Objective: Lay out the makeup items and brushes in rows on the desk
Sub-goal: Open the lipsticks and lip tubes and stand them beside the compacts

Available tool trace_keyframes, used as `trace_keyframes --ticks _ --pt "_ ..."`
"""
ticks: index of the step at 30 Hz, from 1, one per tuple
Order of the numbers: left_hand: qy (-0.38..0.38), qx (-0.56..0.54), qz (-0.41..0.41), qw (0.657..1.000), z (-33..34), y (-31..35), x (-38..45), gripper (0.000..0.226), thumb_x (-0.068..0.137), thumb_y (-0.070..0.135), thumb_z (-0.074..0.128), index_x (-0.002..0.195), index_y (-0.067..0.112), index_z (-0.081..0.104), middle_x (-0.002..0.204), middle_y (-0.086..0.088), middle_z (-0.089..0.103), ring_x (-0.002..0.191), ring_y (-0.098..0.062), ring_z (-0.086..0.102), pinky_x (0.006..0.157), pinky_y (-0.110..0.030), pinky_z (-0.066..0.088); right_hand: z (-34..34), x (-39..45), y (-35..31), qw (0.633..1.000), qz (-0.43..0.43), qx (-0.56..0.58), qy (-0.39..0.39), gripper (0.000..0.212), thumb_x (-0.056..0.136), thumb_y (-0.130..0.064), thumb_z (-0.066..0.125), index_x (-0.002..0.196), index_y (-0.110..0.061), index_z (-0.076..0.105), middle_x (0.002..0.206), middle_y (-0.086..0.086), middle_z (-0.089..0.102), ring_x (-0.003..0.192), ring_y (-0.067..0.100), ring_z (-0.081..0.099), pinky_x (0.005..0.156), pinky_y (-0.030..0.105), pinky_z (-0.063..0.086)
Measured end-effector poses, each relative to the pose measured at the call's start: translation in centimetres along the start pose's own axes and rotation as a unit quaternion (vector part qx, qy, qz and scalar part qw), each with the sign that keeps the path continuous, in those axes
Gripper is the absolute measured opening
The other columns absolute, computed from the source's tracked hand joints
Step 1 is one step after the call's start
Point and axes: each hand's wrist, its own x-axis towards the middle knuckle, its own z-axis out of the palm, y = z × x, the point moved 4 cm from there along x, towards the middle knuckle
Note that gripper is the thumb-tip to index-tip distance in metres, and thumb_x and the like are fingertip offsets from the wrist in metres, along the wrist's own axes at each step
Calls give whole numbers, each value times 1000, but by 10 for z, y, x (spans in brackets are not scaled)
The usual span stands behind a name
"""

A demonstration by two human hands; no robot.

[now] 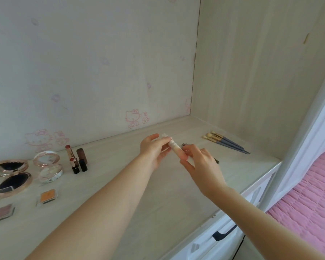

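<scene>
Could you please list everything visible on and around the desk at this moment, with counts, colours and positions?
Brushes: about four, grey handles with pale bristles, lying together at the desk's far right.
Lipsticks: two, uncapped, upright, left of centre near the wall.
Lipstick caps: two, one brown and one black, standing beside the lipsticks.
Compacts: two, open; a rose-gold one at far left, a white one next to it.
Small pans: two, one orange, one pink, at front left.
Tube: one, pale cream, held above the desk's middle.
Desk: one, light wood.
Drawer handle: one, dark, below the front edge.
Left hand: grips the tube.
Right hand: pinches the tube's near end.
</scene>
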Motion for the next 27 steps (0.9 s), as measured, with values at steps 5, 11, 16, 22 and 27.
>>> trace_keyframes --ticks 5,11,16,22,27 --pt "-98 19 -31 995 -14 3 -31 21 88 8 64 108 1 64 98 -10 66 90 -17 65 94 -30 51 3 -9 -24 999 20 45 3 17 88 -37 63 96 -25 56 94 -17 60 91 5 52 69 21 41" --pt "-164 60 -51 983 -46 7 -71 23 87 1 63 109 -1 59 103 -25 64 107 -33 65 98 -36 50 9 -30 -59 996 -9 85 10 15 91 -37 60 98 -25 56 97 -16 56 89 4 51 71 24 47" --pt "-113 62 -39 991 -84 21 -92 33 85 3 66 116 -7 61 102 -17 68 101 -31 67 85 -30 55 18 -39 -93 996 -28 90 0 21 89 -50 57 97 -31 60 89 -19 51 85 2 51 68 21 47" --pt "-78 97 -3 992 -133 38 -116 32 83 6 70 114 4 62 90 -14 69 79 -28 70 77 -38 59 33 -38 -130 988 -13 139 -61 31 86 -53 54 107 -31 57 90 -20 54 89 -2 50 69 13 38" --pt "-84 149 38 985 -167 48 -142 31 83 12 73 113 13 65 93 -10 72 86 -31 71 79 -39 58 47 -31 -164 960 72 240 -127 36 83 -49 61 113 -30 53 90 -14 60 81 -4 57 64 12 42"
